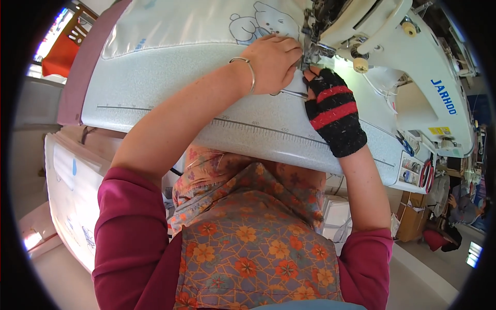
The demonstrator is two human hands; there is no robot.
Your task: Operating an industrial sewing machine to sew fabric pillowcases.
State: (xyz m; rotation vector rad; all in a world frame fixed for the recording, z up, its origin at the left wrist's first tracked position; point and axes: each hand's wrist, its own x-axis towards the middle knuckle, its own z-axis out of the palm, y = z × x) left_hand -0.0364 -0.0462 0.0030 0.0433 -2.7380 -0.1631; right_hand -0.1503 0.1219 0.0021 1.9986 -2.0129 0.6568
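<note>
Head view, white printed cloth: the white printed cloth [191,23] with a bear drawing lies on the far left part of the pale table [170,75], and its right end reaches to the sewing machine [398,31], near the needle area.
Left hand: the left hand [273,61] is palm down, with fingers close together, beside the needle area and over the near edge of the cloth. It seems to press or guide; whether it pinches the edge, I cannot tell.
Right hand: the right hand [335,111], in a black and red fingerless glove, has its fingers bent close to the machine foot. Their tips are partly hidden, so I cannot tell if they hold cloth.
Edge, done: a line follows the near edge of the cloth, left of the hands. It may be finished stitching, but this is only my judgement.
Edge, left: the part at the needle area looks to be in work, so the sewing is probably in the middle. The far side of the cloth is cut off, and how much remains cannot be counted.
White pieces: more white pieces [72,181] are below the table at the left; sewn or waiting, I cannot tell.
Red-handled scissors: the red-handled scissors [427,175] are at the right end of the table, away from both hands.
</note>
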